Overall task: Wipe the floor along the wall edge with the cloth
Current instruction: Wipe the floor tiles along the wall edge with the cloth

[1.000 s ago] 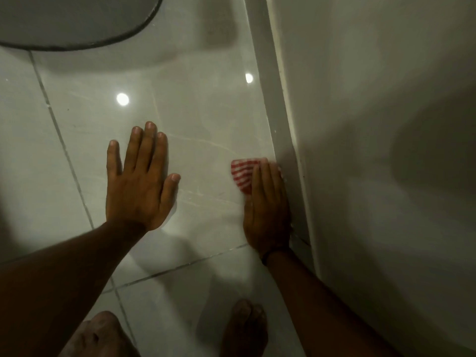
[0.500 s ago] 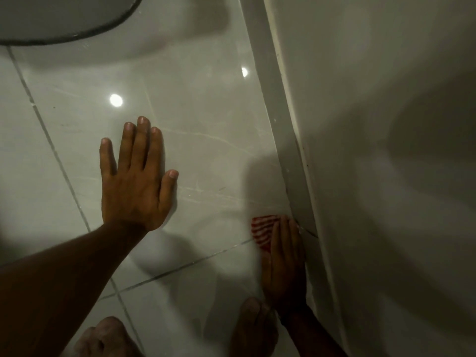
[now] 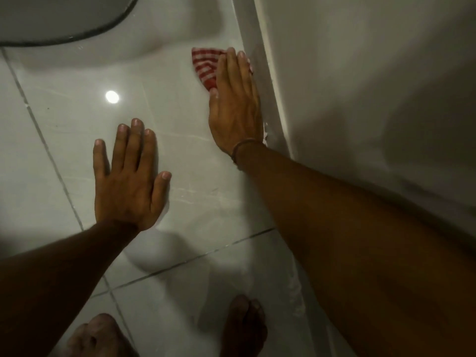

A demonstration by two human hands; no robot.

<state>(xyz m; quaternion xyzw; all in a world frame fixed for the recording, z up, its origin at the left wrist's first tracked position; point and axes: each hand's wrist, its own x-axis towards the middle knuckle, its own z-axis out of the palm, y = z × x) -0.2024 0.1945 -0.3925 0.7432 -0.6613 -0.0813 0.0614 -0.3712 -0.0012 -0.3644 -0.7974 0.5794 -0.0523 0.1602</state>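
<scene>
A red-and-white striped cloth [image 3: 205,64] lies flat on the glossy pale floor tiles [image 3: 77,119], right beside the skirting [image 3: 260,63] at the foot of the wall. My right hand [image 3: 234,101] presses down on the cloth with fingers extended, its little-finger side against the skirting; most of the cloth is hidden under the palm and fingers. My left hand [image 3: 130,176] rests flat on the tile to the left and nearer me, fingers spread, holding nothing.
The white wall [image 3: 373,86] fills the right side. A dark-rimmed round object [image 3: 64,19] sits on the floor at the top left. My two bare feet [image 3: 243,325] stand at the bottom edge. Grout lines cross the tiles.
My right hand has slid the cloth forward along the skirting, from close to my feet to well past my left hand. The left hand stays planted.
</scene>
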